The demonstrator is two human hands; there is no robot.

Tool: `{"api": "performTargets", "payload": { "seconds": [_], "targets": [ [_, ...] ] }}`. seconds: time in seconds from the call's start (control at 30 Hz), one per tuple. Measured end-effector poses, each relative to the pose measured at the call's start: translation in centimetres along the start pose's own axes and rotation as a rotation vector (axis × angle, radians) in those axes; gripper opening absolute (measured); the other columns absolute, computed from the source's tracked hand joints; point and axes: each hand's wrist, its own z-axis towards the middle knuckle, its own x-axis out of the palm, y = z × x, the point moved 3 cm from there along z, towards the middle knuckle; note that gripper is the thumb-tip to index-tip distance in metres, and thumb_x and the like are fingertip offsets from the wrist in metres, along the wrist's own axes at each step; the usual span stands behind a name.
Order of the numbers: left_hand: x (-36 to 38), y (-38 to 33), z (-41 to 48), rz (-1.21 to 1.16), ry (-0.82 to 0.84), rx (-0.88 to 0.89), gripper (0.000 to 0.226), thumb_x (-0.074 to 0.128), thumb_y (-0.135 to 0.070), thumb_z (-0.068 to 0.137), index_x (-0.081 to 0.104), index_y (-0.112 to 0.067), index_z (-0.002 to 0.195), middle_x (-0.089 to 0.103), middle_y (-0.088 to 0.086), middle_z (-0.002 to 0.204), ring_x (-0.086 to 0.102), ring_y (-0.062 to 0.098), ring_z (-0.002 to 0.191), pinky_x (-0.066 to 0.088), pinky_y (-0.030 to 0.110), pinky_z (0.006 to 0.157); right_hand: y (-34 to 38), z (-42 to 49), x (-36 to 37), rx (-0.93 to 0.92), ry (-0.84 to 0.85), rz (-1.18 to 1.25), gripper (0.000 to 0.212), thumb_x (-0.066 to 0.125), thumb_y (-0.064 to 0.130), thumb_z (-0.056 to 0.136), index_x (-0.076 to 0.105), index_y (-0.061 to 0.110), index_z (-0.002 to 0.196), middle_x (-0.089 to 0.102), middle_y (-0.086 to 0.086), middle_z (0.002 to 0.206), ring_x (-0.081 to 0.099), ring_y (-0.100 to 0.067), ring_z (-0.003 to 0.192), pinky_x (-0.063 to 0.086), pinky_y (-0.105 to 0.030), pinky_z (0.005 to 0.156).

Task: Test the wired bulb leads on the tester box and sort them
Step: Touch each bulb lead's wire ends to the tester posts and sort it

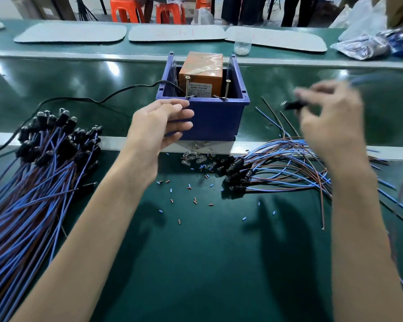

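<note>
Tester box (216, 117) sits mid-desk: a blue bin with an orange unit (201, 68) inside and two upright screws (187, 87) at its near rim. The unit's label print is too small to read. A black cable (102, 98) runs out to the left.

Left grip (156, 126) rests its fingers on the box's near left corner by the left screw; can't tell if it holds anything. Right grip (330, 119), blurred, pinches a wired bulb lead (293, 105) by its black socket, right of the box and above the desk (207, 263).

Big bundle of leads (44, 159) lies left, a smaller spread (277, 163) right. Loose glass bulbs (196, 158) and insulation offcuts (191, 198) lie near the box. White pads (177, 33) at the far side carry unreadable red scrawl.
</note>
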Motion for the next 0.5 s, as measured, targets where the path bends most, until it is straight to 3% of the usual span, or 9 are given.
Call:
{"api": "performTargets", "payload": {
  "seconds": [0.03,0.1,0.17,0.3,0.4,0.5],
  "targets": [
    [-0.3,-0.1,0.1,0.097,0.043,0.015,0.021,0.049,-0.019,0.096,0.066,-0.024,0.086,0.072,-0.011,0.075,0.063,0.001,0.063,0.046,0.012,0.06,2.6,-1.5,1.1,0.03,0.086,-0.001,0.03,0.057,0.015,0.091,0.069,0.024,0.117,0.063,-0.014,0.119,0.055,-0.031,0.106,0.041,-0.029,0.088],
    [-1.2,-0.3,0.4,0.341,0.152,0.06,0.014,0.055,-0.024,0.096,0.066,-0.022,0.088,0.072,-0.008,0.076,0.062,0.0,0.061,0.045,0.008,0.06,2.5,-2.7,4.3,0.039,0.53,-0.059,0.028,0.06,0.023,0.091,0.069,0.033,0.115,0.069,-0.009,0.11,0.059,-0.026,0.098,0.043,-0.027,0.075],
    [-2.7,-0.2,0.9,0.627,0.209,0.087,0.01,0.063,-0.031,0.09,0.067,-0.022,0.088,0.074,-0.006,0.078,0.065,0.001,0.062,0.046,0.011,0.063,2.4,-2.9,5.3,0.059,0.726,-0.117,0.034,0.067,0.031,0.088,0.065,0.032,0.122,0.068,-0.005,0.115,0.058,-0.024,0.106,0.044,-0.027,0.08],
    [-7.5,0.3,2.3,1.123,0.187,-0.041,0.025,0.078,-0.043,0.072,0.068,-0.024,0.085,0.073,-0.006,0.073,0.067,0.008,0.07,0.045,0.026,0.069,2.5,-3.0,6.0,0.069,0.703,-0.06,0.053,0.076,0.027,0.079,0.06,0.028,0.129,0.067,-0.005,0.114,0.06,-0.022,0.105,0.047,-0.031,0.092],
    [-11.0,0.9,2.6,1.355,0.263,-0.253,0.033,0.086,-0.041,0.062,0.069,-0.021,0.082,0.071,-0.004,0.062,0.065,0.01,0.068,0.045,0.026,0.07,2.4,-2.8,6.0,0.048,0.719,-0.025,0.055,0.077,0.02,0.078,0.059,0.027,0.13,0.066,-0.002,0.109,0.061,-0.021,0.097,0.047,-0.031,0.09],
    [-12.5,1.7,2.4,1.433,0.29,-0.423,0.032,0.089,-0.038,0.057,0.072,-0.019,0.077,0.072,-0.003,0.061,0.068,0.007,0.065,0.048,0.025,0.073,2.3,-2.8,6.4,0.014,0.731,-0.061,0.055,0.073,0.017,0.08,0.057,0.028,0.131,0.064,0.001,0.114,0.061,-0.02,0.098,0.047,-0.031,0.092]
  ]
}}
